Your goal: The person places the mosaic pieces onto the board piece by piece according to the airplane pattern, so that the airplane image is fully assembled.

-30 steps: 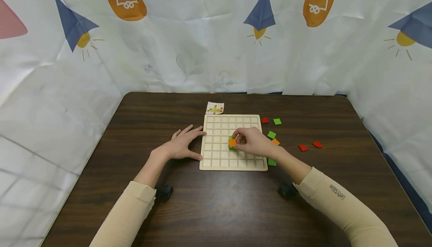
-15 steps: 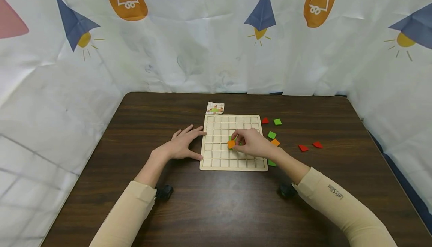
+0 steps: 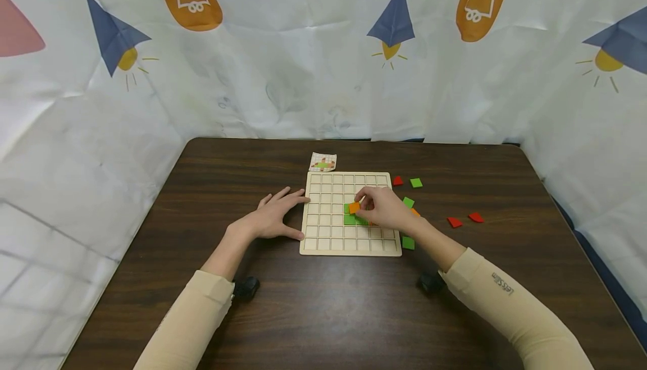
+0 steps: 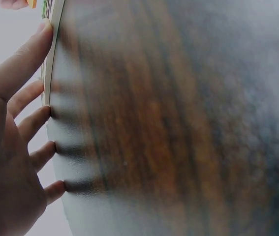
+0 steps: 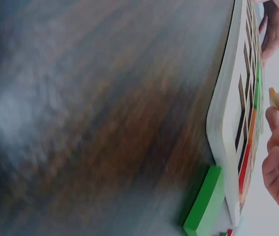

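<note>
My right hand [image 3: 382, 208] pinches an orange square tile [image 3: 354, 208] between thumb and index finger over the wooden grid board [image 3: 323, 235]. Green tiles [image 3: 350, 219] lie in the board's cells just below it. In the right wrist view, the same orange tile [image 5: 272, 93] sticks out of the fingertips, and a red piece [image 5: 244, 169] shows in the board, partly hidden by the hand in the head view. My left hand [image 3: 270, 218] spreads its fingers at the board's left edge; in the left wrist view the thumb [image 4: 31, 54] touches that edge.
A small pattern card [image 3: 322, 162] lies behind the board's far left corner. Right of the board are loose green tiles [image 3: 416, 183], red pieces [image 3: 454, 222] and an orange tile [image 3: 415, 212] partly behind the right hand. A green tile [image 3: 408, 243] sits against the board's right edge.
My right hand has shifted slightly right and away from me with the orange tile, uncovering more of the green tiles on the board. The left hand stays at the edge.
</note>
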A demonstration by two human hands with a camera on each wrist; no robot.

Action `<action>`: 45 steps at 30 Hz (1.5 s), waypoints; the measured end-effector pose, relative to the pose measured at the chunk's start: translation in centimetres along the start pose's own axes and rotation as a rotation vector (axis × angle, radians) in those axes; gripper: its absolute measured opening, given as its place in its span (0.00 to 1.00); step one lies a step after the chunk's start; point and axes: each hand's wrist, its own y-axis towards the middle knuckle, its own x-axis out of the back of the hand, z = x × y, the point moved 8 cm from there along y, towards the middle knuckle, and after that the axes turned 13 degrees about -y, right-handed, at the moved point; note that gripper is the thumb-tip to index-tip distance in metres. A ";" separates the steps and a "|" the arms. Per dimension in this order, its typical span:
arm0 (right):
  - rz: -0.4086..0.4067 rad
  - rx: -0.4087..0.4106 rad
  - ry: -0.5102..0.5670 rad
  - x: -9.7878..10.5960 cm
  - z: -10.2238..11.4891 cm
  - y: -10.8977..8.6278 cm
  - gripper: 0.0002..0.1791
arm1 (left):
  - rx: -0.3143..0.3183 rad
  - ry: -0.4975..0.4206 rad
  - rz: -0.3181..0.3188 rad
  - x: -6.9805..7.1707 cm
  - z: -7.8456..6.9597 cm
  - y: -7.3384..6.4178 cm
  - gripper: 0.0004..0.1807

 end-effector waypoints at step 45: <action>-0.046 -0.095 -0.054 0.8 -1.7 1.7 0.12 | -0.008 0.009 -0.005 -0.1 0.2 0.2 0.51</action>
